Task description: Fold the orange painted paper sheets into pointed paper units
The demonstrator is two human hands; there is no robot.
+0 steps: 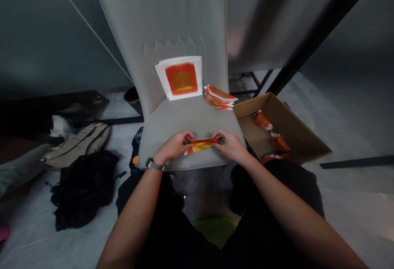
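A folded sheet of joss paper, orange and gold with a white tip, is stretched between my hands just above the front of the chair seat. My left hand pinches its left end, and my right hand grips the right end. Flat white sheets with an orange square and gold centre lean against the chair's backrest. To their right, a stack of folded papers lies at the seat's rear right edge.
The grey chair stands before my knees. On the floor at right, a cardboard box holds several bundles of folded paper. A black cloth heap and a beige bag lie at left, with a dark bin behind.
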